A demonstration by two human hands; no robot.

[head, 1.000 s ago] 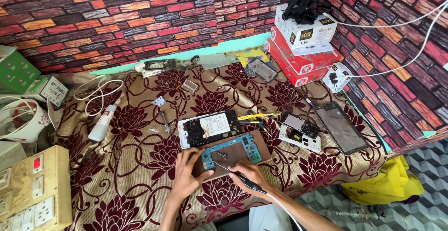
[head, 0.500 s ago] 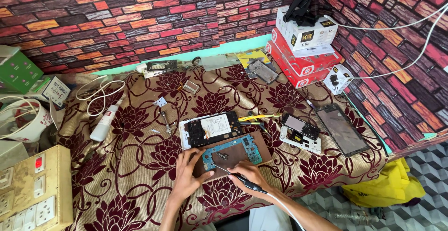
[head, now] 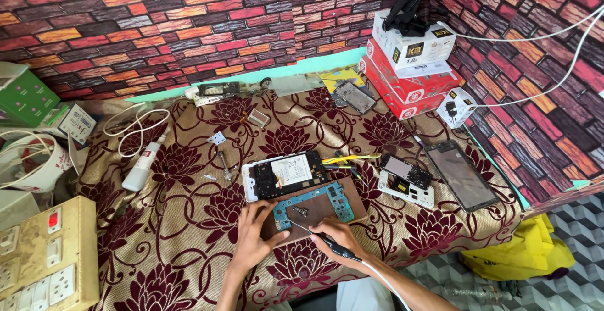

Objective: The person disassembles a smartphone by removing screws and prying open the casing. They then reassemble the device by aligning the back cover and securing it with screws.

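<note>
1. Blue circuit board (head: 318,205) lies flat on a brown mat (head: 352,199) at the near middle of the bench (head: 189,223), which is covered in a maroon floral cloth.
2. Left hand (head: 255,240) rests on the board's near-left corner, fingers spread and pressing down; the grip is loose, not wrapped around anything.
3. Right hand (head: 336,235) has its grip closed on a dark pen-like tool (head: 333,247), pinched like a pencil, tip angled up-left to the middle of the board. A white cord runs from the tool's back end along the forearm.
4. Just behind the board: an opened phone body (head: 286,176) with white frame and dark insides, touching or nearly touching the mat edge.
5. Right of that phone: yellow-handled tweezers (head: 349,158), then a second opened phone piece (head: 406,179) in a white frame.
6. Further right: a dark phone screen panel (head: 460,174) lying flat near the bench's right edge.
7. Left of the opened phone: small metal parts (head: 220,160) scattered on the cloth, and a white bottle (head: 143,166) lying on its side.
8. Back right corner: red boxes (head: 406,84) stacked with a white box (head: 412,47) on top; small white charger box (head: 456,106) beside.
9. Far left: beige switch board (head: 44,254) with sockets, green box (head: 25,94) behind.
10. Yellow bag (head: 519,254) on the floor, right of the bench.
</note>
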